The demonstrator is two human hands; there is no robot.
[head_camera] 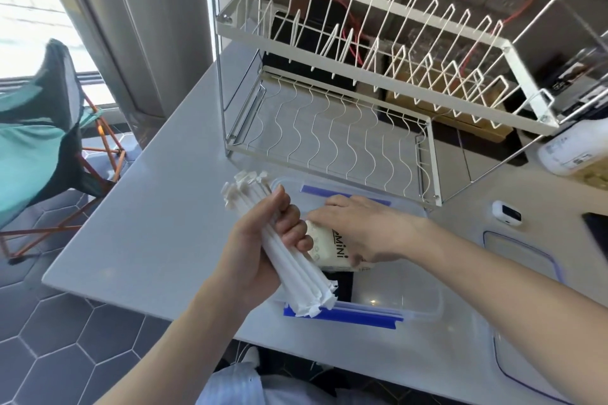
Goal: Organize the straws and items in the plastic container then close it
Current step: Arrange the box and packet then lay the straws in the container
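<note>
White paper-wrapped straws [289, 250] sit bundled in the left hand [263, 246], fingers curled tight around them, held above the near-left edge of the clear plastic container [424, 302]. Inside the container, the right hand [365, 230] presses flat, fingers together, on a cream packet [329, 248]. Beyond the container stands a white wire dish rack [345, 128]; the lid [533, 276] lies right of it.
</note>
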